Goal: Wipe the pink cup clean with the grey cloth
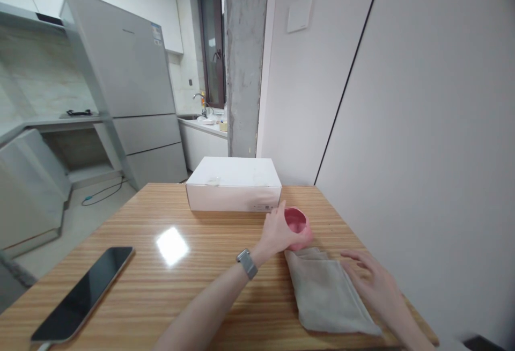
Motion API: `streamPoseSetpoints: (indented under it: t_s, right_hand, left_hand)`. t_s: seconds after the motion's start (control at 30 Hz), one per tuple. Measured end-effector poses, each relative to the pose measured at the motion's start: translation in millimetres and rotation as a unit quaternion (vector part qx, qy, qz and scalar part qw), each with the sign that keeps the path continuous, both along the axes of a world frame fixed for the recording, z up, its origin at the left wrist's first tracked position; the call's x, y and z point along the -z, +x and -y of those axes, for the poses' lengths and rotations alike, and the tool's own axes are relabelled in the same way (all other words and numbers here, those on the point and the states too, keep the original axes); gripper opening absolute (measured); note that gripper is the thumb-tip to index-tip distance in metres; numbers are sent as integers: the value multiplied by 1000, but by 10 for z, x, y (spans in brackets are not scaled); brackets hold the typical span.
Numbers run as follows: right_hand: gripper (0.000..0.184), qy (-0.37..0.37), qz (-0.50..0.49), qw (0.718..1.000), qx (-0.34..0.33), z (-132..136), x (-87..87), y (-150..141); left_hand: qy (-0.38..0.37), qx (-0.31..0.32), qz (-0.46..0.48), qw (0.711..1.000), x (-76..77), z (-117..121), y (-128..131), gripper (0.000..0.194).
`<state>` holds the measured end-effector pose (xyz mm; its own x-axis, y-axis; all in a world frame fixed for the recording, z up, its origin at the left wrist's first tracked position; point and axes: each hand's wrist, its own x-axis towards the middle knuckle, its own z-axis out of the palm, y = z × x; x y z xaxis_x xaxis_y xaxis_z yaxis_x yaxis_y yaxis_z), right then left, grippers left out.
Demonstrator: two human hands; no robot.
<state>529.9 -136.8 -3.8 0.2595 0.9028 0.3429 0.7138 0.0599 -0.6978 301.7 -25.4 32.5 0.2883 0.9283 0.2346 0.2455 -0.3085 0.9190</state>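
Observation:
A small pink cup [300, 225], its hollow mouth showing, stands near the right side of the wooden table. My left hand [277, 232], with a grey-banded watch on the wrist, grips it from the left, thumb in front and fingers behind. Part of the cup is hidden by that hand. Just in front of the cup lies a folded grey-beige cloth [328, 292]. My right hand [372, 281] hovers at the cloth's right edge with its fingers apart; whether it touches the fabric I cannot tell.
A white box [233, 187] sits at the table's back, close behind my left hand. A dark-screened phone [84, 294] with a white cable lies at the front left of the wooden table [145, 276]. A pale wall [426, 141] borders the table's right side.

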Motion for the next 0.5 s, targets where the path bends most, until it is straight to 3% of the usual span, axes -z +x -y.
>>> streamPoseSetpoints:
  t_s: [0.1, 0.23, 0.4, 0.5]
  right_hand:
    - [34, -17, -12, 999, 29, 64, -99, 116]
    - [38, -56, -1, 997, 48, 143, -183, 86]
    - [40, -26, -12, 999, 15, 118, -293, -276]
    - [42, -8, -29, 1000, 8, 98, -363, -562]
  left_hand:
    - [68, -51, -95, 992, 98, -34, 190, 96]
    - [81, -72, -150, 983, 176, -75, 312, 94]
    - [62, -30, -148, 987, 152, -100, 272, 103]
    - [63, -5, -104, 993, 79, -26, 124, 87]
